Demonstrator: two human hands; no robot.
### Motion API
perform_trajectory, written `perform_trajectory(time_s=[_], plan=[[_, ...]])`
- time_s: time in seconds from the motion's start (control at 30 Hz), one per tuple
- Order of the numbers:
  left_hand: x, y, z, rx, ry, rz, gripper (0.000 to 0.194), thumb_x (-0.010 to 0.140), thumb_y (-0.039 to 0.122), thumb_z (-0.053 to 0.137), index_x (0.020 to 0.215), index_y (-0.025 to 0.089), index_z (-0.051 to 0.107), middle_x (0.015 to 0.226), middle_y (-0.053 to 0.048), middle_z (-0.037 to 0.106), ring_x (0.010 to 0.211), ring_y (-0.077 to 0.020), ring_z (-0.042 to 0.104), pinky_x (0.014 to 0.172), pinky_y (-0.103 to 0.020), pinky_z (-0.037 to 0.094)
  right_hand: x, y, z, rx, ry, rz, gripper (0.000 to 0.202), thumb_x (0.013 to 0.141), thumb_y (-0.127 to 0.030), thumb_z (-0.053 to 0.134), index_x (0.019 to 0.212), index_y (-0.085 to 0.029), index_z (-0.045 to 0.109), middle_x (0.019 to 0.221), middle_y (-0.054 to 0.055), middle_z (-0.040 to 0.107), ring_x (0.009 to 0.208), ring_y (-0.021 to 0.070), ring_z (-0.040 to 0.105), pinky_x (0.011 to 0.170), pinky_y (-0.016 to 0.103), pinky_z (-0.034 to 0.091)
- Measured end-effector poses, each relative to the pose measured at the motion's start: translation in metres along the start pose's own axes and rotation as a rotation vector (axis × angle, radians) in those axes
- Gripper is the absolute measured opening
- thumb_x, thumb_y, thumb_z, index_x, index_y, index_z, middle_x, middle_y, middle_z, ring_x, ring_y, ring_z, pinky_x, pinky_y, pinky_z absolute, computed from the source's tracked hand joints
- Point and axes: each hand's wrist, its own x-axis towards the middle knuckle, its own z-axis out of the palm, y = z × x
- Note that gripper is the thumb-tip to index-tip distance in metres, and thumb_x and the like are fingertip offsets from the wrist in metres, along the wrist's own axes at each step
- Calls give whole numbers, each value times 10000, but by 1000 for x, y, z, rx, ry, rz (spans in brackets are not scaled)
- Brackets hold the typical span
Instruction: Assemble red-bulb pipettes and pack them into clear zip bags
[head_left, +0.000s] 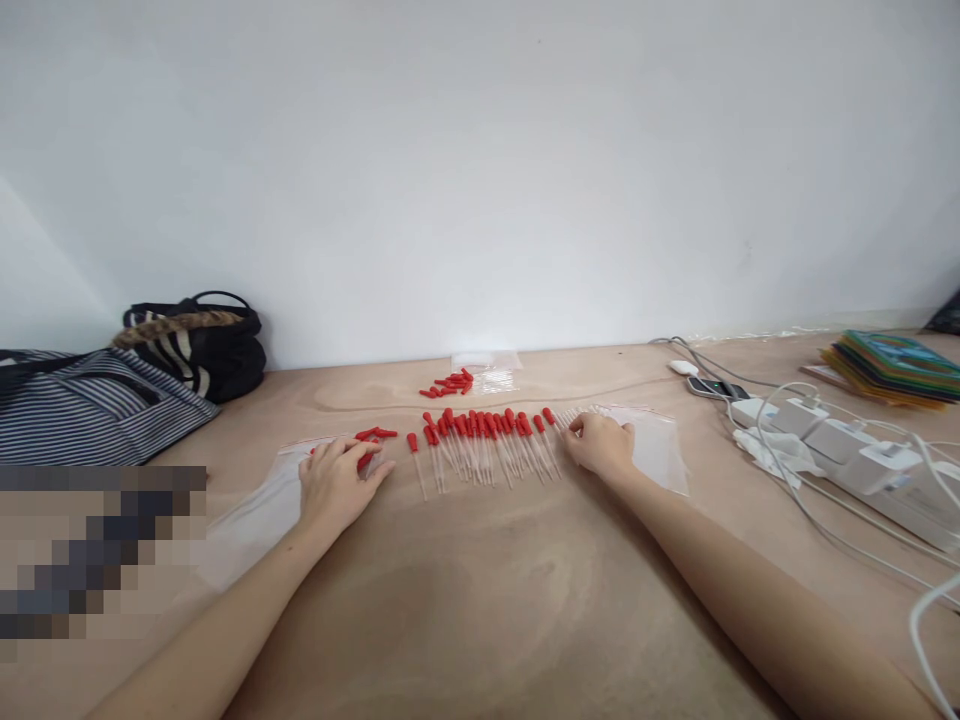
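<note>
Many glass droppers with red rubber bulbs (480,426) lie in a row mid-table, their clear tubes pointing toward me. At the left, my left hand (341,480) rests over loose red rubber bulbs (384,433) on a clear plastic bag (255,520). Its thumb is apart from the bent fingers, and the hand covers part of the bulbs. My right hand (600,443) is at the right end of the row, beside bare glass tubes (581,413) on another plastic bag (660,450). Its fingers are bent together at the tubes; what they hold is hidden.
Farther back lie more red bulbs (450,383) and a small bag with clear tubes (495,378). A power strip (847,450) with white chargers and cables runs along the right, near a stack of coloured sheets (892,365). Striped (105,410) and black bags (225,350) stand left.
</note>
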Motion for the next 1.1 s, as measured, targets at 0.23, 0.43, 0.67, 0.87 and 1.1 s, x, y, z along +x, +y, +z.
perform_trajectory(time_s=[0.23, 0.43, 0.67, 0.87, 1.1], plan=[[-1, -4, -4, 46, -8, 11, 276, 759, 408, 482, 868, 230, 662, 942, -66, 614, 889, -274, 496, 703, -354, 348, 2, -1, -2, 20, -103, 12, 272, 738, -339, 452, 644, -194, 663, 681, 80, 651, 735, 229, 574, 767, 404, 244], [0, -7, -1, 69, -55, 2, 297, 743, 426, 496, 887, 225, 662, 970, -77, 602, 920, -288, 478, 702, -357, 350, 2, -3, -3, 67, -147, 47, 283, 697, -372, 490, 543, -185, 637, 567, 61, 618, 666, 215, 566, 781, 413, 243], [1, -7, -6, 138, 8, -46, 276, 756, 414, 489, 860, 226, 663, 964, -70, 601, 920, -280, 476, 734, -359, 344, 4, -3, -1, 93, -206, 92, 345, 700, -408, 482, 461, -174, 566, 507, 41, 579, 622, 205, 565, 812, 429, 244], [1, -9, -7, 214, 12, -37, 282, 730, 413, 517, 780, 191, 684, 939, -106, 590, 906, -299, 474, 740, -371, 347, 1, -2, -5, 120, -163, 76, 326, 709, -350, 459, 445, -182, 549, 491, 34, 577, 607, 202, 559, 795, 420, 264], [3, -12, -6, 184, 82, 32, 256, 758, 339, 499, 690, 161, 669, 863, -121, 592, 842, -297, 489, 721, -376, 369, -15, -9, -3, 341, -46, -249, 227, 733, -310, 471, 573, -180, 565, 583, 9, 595, 597, 134, 530, 589, 236, 324]])
